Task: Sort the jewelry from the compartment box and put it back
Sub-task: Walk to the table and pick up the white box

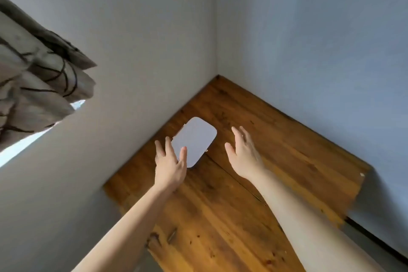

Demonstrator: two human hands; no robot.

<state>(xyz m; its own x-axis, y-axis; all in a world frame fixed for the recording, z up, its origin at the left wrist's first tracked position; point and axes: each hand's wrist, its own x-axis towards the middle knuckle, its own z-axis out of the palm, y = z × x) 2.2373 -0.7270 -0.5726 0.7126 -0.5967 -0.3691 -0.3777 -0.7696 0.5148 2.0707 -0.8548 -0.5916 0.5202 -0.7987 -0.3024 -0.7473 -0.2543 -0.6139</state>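
Note:
A pale lavender compartment box (196,139) with rounded corners lies closed on the wooden table (220,216), near the left wall. Its lid hides any jewelry. A small gold clasp shows on its right edge. My left hand (169,165) is stretched out over the box's near corner, fingers spread, holding nothing; whether it touches the lid I cannot tell. My right hand (242,154) hovers to the right of the box, fingers apart and empty, a short gap from the box's edge.
The table fits into a corner between two pale grey-blue walls (309,40). A patterned grey curtain (37,77) hangs at the upper left beside a bright window strip. The table's right edge drops off toward the floor.

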